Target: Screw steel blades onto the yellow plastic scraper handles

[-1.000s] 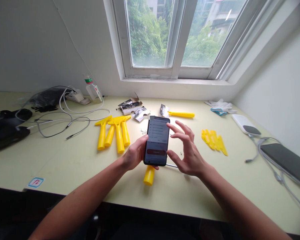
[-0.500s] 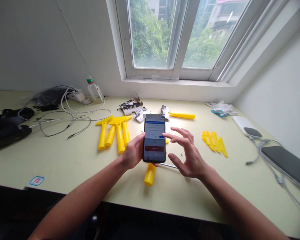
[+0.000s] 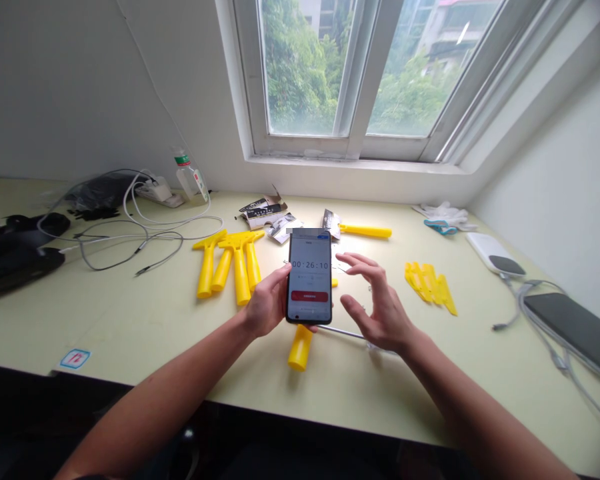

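Note:
My left hand [image 3: 267,303] grips a smartphone [image 3: 309,280] upright over the table, its thumb along the left edge. The screen reads 00:26:10 above a red button. Just right of the phone, my right hand [image 3: 380,303] hovers with fingers apart and nothing in it. Below the phone, a yellow plastic handle [image 3: 300,348] lies partly hidden behind it. A thin metal rod [image 3: 343,331] runs from there toward my right wrist. Several yellow T-shaped handles [image 3: 240,273] lie together left of my left hand.
Flat yellow pieces [image 3: 430,287] lie on the right, near a white device [image 3: 495,253], a dark power bank [image 3: 575,330] and cables. Torn packaging [image 3: 265,213] and another yellow handle [image 3: 365,231] are at the back. A plastic bottle [image 3: 191,179], white gloves [image 3: 445,217] and looped cables line the rear.
The phone's screen has switched from a pop-up with a blue button to a timer display. My right hand's fingers have drawn back from the screen to the right.

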Action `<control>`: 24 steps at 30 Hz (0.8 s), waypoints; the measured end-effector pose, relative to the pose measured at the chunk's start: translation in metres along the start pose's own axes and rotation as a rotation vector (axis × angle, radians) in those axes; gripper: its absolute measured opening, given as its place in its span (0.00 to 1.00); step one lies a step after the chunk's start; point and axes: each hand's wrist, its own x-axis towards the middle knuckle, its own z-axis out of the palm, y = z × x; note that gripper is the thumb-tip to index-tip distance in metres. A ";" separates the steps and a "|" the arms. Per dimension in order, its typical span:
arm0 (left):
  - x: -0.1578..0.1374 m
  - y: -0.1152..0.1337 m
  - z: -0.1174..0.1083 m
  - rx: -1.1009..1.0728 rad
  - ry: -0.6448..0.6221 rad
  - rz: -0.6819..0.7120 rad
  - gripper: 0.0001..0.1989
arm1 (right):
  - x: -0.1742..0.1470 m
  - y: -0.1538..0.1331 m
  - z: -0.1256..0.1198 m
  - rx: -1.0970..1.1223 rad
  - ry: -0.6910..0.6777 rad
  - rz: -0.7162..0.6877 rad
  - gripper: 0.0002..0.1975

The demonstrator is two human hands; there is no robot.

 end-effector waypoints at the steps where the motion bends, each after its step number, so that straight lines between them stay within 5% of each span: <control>1: 0.000 0.000 0.001 0.001 0.008 0.001 0.28 | -0.001 0.001 0.000 0.009 -0.016 0.014 0.21; 24: -0.001 0.001 0.001 0.009 0.008 0.007 0.28 | 0.000 0.000 -0.002 0.061 -0.057 0.020 0.22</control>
